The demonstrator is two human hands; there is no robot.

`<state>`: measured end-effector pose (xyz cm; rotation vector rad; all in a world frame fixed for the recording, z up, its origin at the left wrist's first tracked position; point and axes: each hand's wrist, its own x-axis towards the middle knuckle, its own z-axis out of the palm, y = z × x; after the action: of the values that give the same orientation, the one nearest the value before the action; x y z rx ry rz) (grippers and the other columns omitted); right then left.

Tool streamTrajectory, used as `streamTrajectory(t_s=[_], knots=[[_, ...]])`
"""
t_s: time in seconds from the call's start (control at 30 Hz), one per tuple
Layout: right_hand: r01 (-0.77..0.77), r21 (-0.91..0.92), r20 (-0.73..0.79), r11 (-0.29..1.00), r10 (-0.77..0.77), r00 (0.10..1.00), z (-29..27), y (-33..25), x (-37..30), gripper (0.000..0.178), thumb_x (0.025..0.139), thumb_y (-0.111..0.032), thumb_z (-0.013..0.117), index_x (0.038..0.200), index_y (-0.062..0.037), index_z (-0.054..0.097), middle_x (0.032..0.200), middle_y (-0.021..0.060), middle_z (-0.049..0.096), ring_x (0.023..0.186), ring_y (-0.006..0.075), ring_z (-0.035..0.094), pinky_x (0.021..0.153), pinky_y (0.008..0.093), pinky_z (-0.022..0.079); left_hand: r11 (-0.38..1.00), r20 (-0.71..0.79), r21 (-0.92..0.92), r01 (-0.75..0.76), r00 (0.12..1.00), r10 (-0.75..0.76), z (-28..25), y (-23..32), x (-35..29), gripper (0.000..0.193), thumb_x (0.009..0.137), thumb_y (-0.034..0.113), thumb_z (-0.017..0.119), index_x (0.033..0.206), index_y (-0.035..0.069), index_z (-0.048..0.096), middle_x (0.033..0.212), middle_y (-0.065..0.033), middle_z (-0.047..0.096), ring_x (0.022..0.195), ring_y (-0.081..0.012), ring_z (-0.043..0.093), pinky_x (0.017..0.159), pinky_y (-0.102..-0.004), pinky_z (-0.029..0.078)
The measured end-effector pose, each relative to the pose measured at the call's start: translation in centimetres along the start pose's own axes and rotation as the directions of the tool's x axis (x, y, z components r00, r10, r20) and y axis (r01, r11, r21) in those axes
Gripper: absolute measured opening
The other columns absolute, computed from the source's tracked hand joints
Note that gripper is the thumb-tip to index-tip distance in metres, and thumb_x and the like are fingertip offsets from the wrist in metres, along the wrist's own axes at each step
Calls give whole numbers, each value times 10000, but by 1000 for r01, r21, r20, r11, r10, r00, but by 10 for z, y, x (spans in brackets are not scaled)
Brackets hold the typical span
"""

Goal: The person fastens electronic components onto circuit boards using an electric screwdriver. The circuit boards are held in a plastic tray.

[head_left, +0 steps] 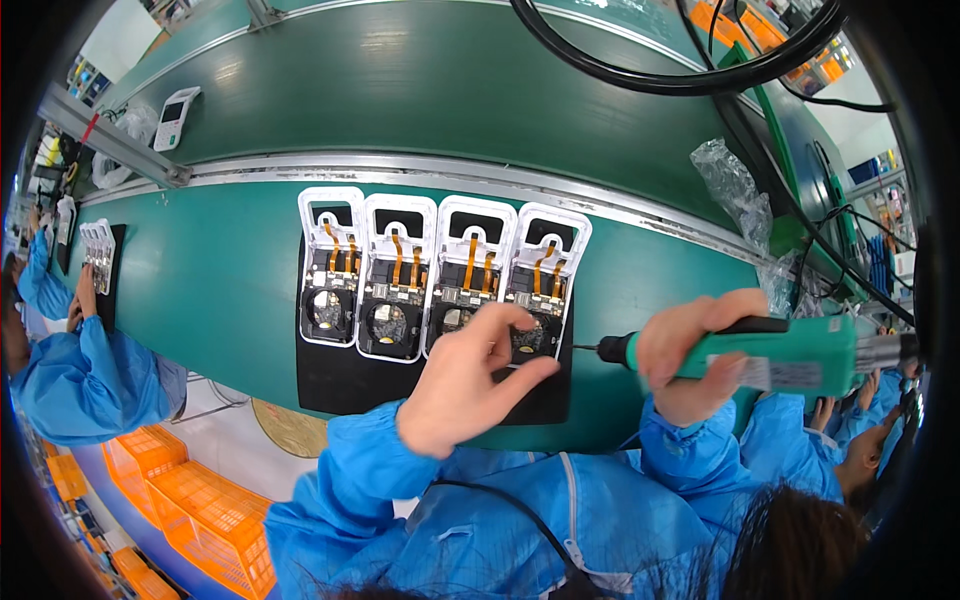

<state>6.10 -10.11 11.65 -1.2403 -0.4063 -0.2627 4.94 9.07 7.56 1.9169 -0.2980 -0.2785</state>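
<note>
Four-sided white housings stand in a row on a black mat (345, 385), their upper frames tipped away and circuit boards with orange ribbon cables showing. The rightmost housing (567, 270) lies partly behind my left hand (465, 375). That hand hovers over its lower end, thumb and forefinger apart, nothing visible between them. In my right hand (690, 350) is a green electric screwdriver (815, 355), held level with its thin bit pointing left toward that same housing. The bit's tip is apart from the boards. Beside it stand the third housing (478, 215), the second housing (400, 215) and the leftmost housing (330, 200).
A metal rail (440, 170) runs behind the mat, with a green conveyor belt (400, 80) beyond. Clear plastic bags (735, 185) and a thick black cable (640, 80) are at the right. A co-worker's blue sleeve (90, 370) is at the left, above orange crates (215, 515).
</note>
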Motion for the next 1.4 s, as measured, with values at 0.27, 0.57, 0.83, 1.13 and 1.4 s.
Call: streamTrajectory(t_s=[0.27, 0.57, 0.83, 1.13, 1.4], knots=[[78, -30, -23, 996, -79, 997, 8, 1, 7, 324, 918, -380, 393, 917, -64, 326, 511, 32, 439, 322, 93, 364, 298, 221, 323, 126, 512, -836, 534, 842, -173, 29, -31, -35, 294, 946, 199, 359, 1064, -51, 458, 701, -26, 458, 558, -85, 333, 538, -219, 304], [-39, 187, 37, 982, 33, 999, 19, -3, 5, 389, 850, -326, 567, 945, -13, 355, 572, 86, 493, 413, 146, 479, 384, 284, 417, 344, 555, -737, 582, 811, -184, 45, -42, -45, 557, 956, 424, 250, 514, 100, 347, 433, -19, 381, 401, -69, 245, 415, -204, 216], [29, 295, 91, 955, -58, 994, 20, 1, 9, 398, 829, -287, 608, 958, 9, 377, 602, 124, 527, 434, 156, 493, 381, 284, 420, 140, 553, -810, 570, 821, -145, 47, -41, -44, 336, 951, 253, 317, 650, 106, 294, 589, 18, 256, 516, -85, 174, 460, -235, 171], [-26, 401, 128, 916, -27, 991, 13, 0, 7, 389, 828, -236, 617, 1008, 15, 381, 651, 165, 554, 518, 201, 527, 464, 321, 455, 51, 369, -925, 375, 924, -103, 55, -51, -46, 275, 950, 256, 379, 735, 85, 384, 664, 12, 343, 550, -70, 248, 500, -217, 214], [23, 251, 219, 968, -80, 972, 27, 3, 14, 323, 899, -306, 473, 911, -32, 304, 546, 107, 534, 328, 144, 444, 300, 255, 389, -48, 310, -950, 307, 924, -222, 55, -40, -38, 199, 943, 225, 390, 839, 61, 430, 712, -2, 381, 554, -66, 277, 519, -200, 241]])
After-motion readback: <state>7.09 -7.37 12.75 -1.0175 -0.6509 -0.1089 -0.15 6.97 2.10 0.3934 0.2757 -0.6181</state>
